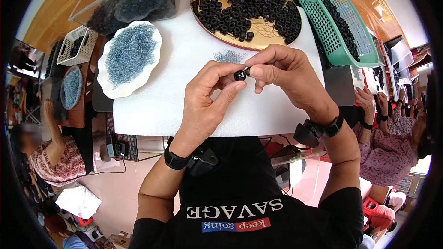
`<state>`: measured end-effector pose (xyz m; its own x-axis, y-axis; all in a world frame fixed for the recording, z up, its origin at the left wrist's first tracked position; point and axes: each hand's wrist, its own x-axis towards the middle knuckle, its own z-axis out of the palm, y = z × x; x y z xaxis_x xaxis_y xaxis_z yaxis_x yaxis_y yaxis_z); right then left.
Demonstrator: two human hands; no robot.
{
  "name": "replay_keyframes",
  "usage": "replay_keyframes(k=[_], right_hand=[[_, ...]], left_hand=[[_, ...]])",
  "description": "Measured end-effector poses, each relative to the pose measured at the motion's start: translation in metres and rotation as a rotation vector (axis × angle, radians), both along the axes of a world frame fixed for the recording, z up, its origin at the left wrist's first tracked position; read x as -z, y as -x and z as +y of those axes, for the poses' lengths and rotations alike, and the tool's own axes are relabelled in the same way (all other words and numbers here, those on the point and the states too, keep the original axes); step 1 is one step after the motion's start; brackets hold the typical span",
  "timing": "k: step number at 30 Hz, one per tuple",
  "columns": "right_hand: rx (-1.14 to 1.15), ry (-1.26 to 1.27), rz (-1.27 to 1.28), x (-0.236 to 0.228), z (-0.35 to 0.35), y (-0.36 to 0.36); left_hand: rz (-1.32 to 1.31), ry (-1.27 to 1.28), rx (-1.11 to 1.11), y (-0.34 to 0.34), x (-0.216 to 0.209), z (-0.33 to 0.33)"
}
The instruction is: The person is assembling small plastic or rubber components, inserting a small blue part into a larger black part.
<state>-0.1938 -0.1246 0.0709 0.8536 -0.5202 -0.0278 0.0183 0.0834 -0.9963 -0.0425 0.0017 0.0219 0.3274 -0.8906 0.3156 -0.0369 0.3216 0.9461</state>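
— Close-up: left hand pinching a black piece between thumb and forefinger, over the white mat; right hand pinching a dark bit at its right side.
— Why both hands?
— To steady something that tiny, I'd say.
— And its lie?
— Rounded face toward the mat's near edge, seemingly; too squat to call a long axis.
— Beyond, blue bits within reach, then the gold tray, likely keeping black rings gathered.
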Motion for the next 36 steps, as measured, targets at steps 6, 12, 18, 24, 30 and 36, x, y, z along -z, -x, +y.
replay_keyframes(k=[6,12,18,24,30,36], right_hand=[[0.013,0.011,0.014,0.006,-0.002,0.002],[0.003,-0.124,0.054,0.007,-0.006,0.001],[-0.080,-0.360,0.056,0.013,-0.018,0.004],[-0.104,-0.433,0.047,0.016,-0.017,0.002],[-0.148,-0.535,0.086,0.020,-0.020,0.000],[-0.259,-0.584,0.137,0.017,-0.021,0.001]], left_hand=[[-0.187,0.064,-0.082,0.002,0.001,-0.006],[-0.280,0.052,-0.099,0.001,-0.001,-0.009],[-0.250,0.000,0.018,-0.003,-0.004,-0.010],[-0.094,-0.014,0.035,-0.005,0.000,-0.012],[-0.208,0.031,0.016,-0.007,0.000,-0.013],[-0.376,0.104,-0.007,-0.012,-0.009,-0.012]])
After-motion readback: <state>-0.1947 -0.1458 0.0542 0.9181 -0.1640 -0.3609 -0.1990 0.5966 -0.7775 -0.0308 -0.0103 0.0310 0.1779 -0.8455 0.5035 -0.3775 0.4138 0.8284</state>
